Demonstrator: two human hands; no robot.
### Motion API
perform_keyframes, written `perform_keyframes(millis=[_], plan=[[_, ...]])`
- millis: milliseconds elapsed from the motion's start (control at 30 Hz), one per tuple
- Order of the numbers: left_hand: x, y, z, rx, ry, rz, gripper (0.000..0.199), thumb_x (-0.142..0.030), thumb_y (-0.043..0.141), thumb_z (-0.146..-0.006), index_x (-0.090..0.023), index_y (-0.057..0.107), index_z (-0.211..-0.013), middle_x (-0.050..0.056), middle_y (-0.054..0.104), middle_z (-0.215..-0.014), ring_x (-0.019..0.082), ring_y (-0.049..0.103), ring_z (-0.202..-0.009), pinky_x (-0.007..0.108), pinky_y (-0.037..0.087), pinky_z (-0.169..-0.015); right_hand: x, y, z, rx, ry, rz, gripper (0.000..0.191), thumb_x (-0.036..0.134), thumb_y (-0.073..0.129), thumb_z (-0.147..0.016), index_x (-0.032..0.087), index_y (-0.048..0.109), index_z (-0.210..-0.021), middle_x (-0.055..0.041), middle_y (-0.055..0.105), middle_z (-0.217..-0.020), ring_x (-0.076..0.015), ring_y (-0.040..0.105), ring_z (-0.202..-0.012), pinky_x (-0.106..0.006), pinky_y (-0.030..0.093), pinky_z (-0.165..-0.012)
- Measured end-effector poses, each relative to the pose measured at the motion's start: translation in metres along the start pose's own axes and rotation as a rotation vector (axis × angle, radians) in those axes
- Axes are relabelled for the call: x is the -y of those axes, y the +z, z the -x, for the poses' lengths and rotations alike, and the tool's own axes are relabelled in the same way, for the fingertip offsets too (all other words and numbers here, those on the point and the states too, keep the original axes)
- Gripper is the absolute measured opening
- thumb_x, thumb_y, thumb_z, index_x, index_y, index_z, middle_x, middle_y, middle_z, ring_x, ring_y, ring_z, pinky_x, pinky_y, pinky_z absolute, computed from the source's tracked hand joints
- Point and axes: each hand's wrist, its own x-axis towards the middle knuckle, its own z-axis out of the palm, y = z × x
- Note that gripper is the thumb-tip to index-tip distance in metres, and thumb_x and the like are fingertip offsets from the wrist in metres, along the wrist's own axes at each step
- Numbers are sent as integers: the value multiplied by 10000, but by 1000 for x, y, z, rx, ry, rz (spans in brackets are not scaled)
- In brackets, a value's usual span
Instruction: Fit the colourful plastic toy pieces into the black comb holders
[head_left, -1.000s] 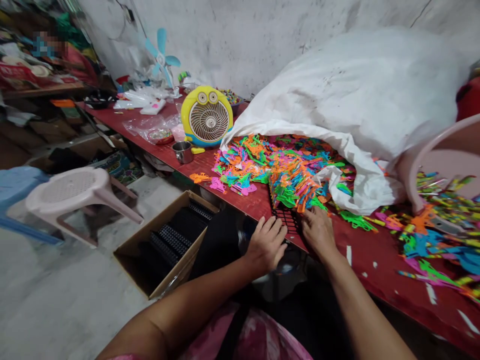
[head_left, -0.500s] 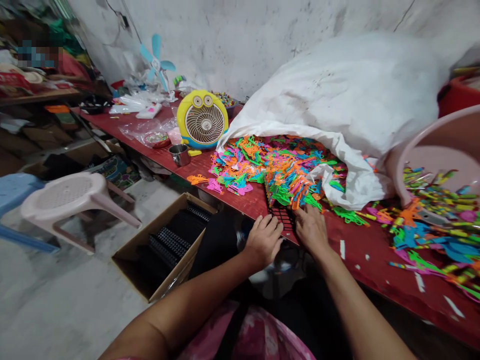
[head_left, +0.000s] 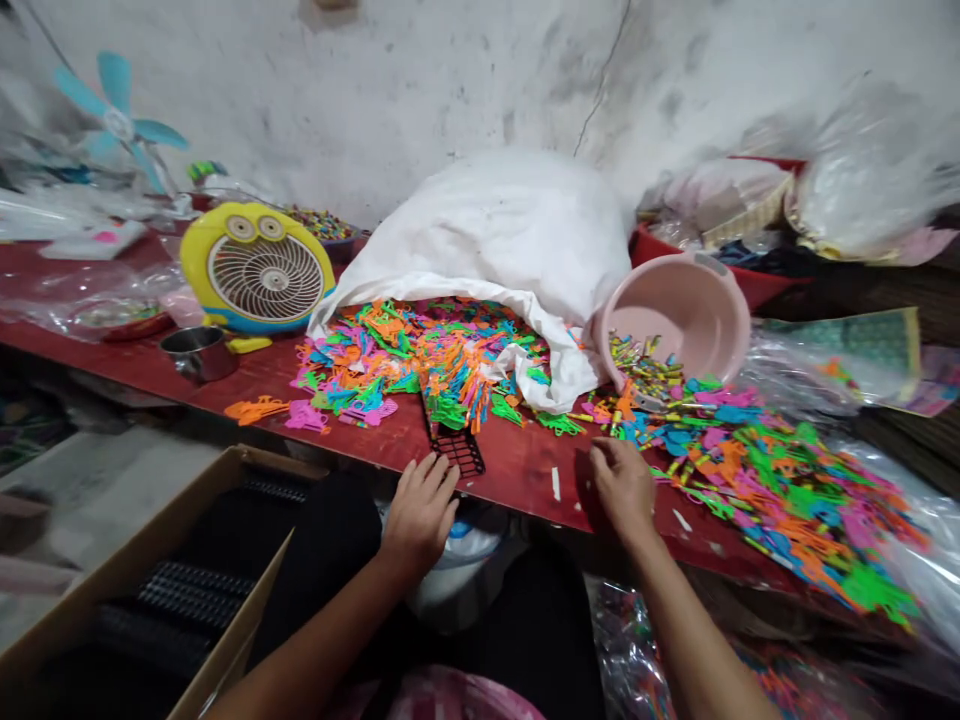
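Note:
My left hand [head_left: 420,515] rests its fingertips against the lower end of a black plastic grid strip [head_left: 457,450]. That strip lies on the table's front edge, its far end running under bright plastic pieces. A large heap of neon plastic pieces [head_left: 420,360] spills from a white cloth sack [head_left: 480,230]. My right hand [head_left: 622,490] sits apart on the bare red tabletop [head_left: 525,470], fingers loosely curved, holding nothing visible. Just right of it spreads a second pile of coloured pieces [head_left: 772,500].
A pink plastic basin [head_left: 675,320] lies tipped beside the sack. A yellow fan [head_left: 256,268] and a steel cup [head_left: 199,353] stand to the left. A cardboard box [head_left: 150,590] of black strips sits below left. Clear plastic sheeting [head_left: 885,480] hangs past the right edge.
My right hand has left the grid strip and moved right along the table. The view has swung right, bringing the whole basin and more of the right pile into sight.

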Motion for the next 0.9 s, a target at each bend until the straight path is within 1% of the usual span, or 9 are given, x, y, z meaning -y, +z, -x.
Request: perform_keyframes(millis=[67,133,267,333,500,567,667,733,900], plan=[[-1,1,-1,-10,2,-13,401,-226,505,-932,-188,588,-1322,124,593,-1370,320,506,-1300,541,407,-1086,-27,-11,-10,-30,176,148,323,386,460,-902,171,698,-949,-90,669,-914,-212,582,-785,-307,397,-684],[-2,2,-2,-14,4,-25,394,-230,509,-932,-184,593,-1314,124,595,-1368,321,512,-1294,539,409,-1086,-48,-16,-19,7,291,272,339,414,477,-896,165,697,-964,-100,678,-908,-221,584,-767,-304,371,-646],[-2,2,-3,-8,18,-46,393,-228,510,-930,-182,593,-1312,125,600,-1363,319,518,-1291,538,417,-1082,-68,-16,-39,40,325,394,422,404,417,-937,143,665,-1158,-153,666,-1035,-245,615,-868,-325,410,-701],[-1,1,-4,0,34,-56,393,-221,501,-932,-179,590,-1312,125,602,-1360,314,521,-1289,533,427,-1075,-69,-14,-47,58,318,432,468,439,394,-951,143,649,-1209,-171,650,-1071,-259,620,-920,-345,432,-738],[0,1,-3,-1,47,-73,391,-214,494,-933,-175,584,-1311,123,599,-1366,310,522,-1293,530,435,-1069,-61,-12,-61,250,259,508,541,604,483,-893,180,680,-1166,-163,608,-1146,-275,632,-934,-361,457,-747],[-1,2,-3,-4,47,-73,396,-209,493,-932,-178,579,-1317,121,597,-1369,309,520,-1298,528,436,-1070,-57,-13,-66,235,203,536,502,566,469,-916,181,696,-1145,-166,609,-1142,-279,630,-962,-365,458,-768],[-2,2,-2,-3,48,-79,400,-201,492,-932,-180,573,-1323,118,591,-1377,309,516,-1303,522,441,-1068,-53,-10,-76,132,170,561,490,515,422,-951,151,706,-1115,-183,627,-1128,-292,619,-1013,-375,452,-795],[-2,0,-3,-1,52,-90,401,-192,493,-932,-168,570,-1325,124,587,-1381,310,512,-1307,522,441,-1069,-52,-4,-86,131,198,538,497,511,424,-949,127,699,-1103,-188,647,-1115,-293,624,-1008,-386,448,-806],[-2,-6,-5,12,67,-85,395,-187,500,-928,-155,574,-1315,138,590,-1373,307,513,-1308,531,447,-1065,-50,12,-109,251,360,486,481,519,529,-886,111,691,-1083,-199,683,-1056,-315,634,-985,-427,425,-832]])
